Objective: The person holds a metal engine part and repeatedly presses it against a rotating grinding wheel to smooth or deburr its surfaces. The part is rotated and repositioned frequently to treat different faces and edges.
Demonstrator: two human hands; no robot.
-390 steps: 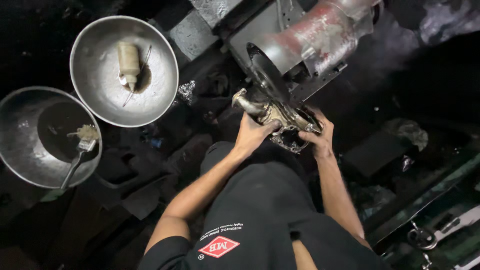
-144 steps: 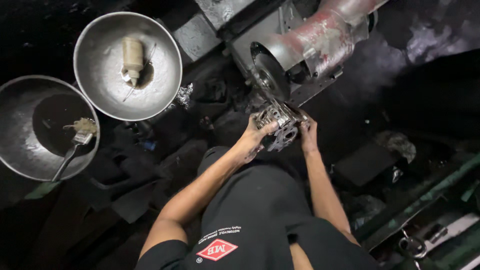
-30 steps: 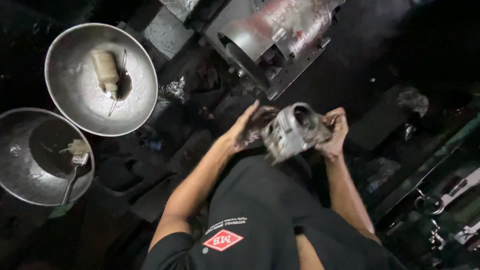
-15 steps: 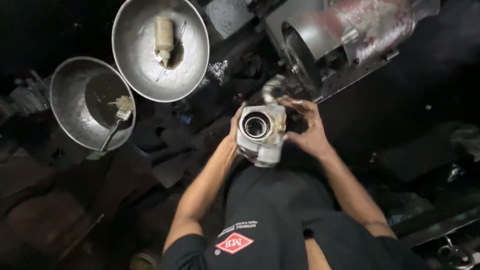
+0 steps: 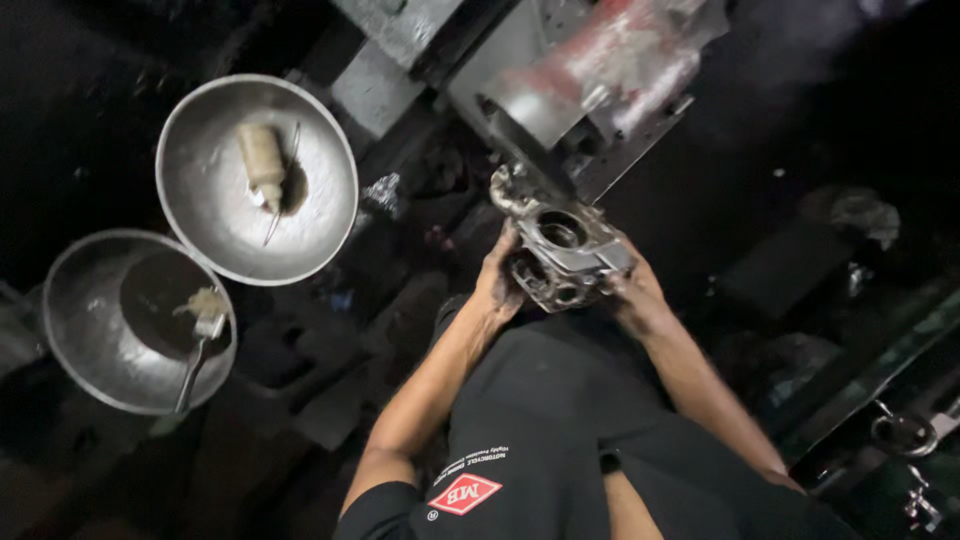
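I hold a grey cast-metal engine housing (image 5: 560,250) with round bores in both hands, just above my lap. My left hand (image 5: 497,285) grips its left side, fingers curled under the edge. My right hand (image 5: 632,290) clasps its right side. The housing sits tilted, its open bores facing up toward me. Right behind it stands a metal machine (image 5: 590,85) with a large round opening and a reddish, shiny top.
Two round metal bowls lie at the left: the nearer-to-centre bowl (image 5: 200,215) holds a small pale bottle (image 5: 262,165), the lower-left bowl (image 5: 75,330) holds dark liquid and a brush (image 5: 200,335). Dark greasy parts cover the floor. A green metal frame (image 5: 880,380) runs at the right.
The housing was held close with a bore toward me; now both hands have tipped it and moved it up toward the machine. My view has shifted, so the bowls appear lower left.
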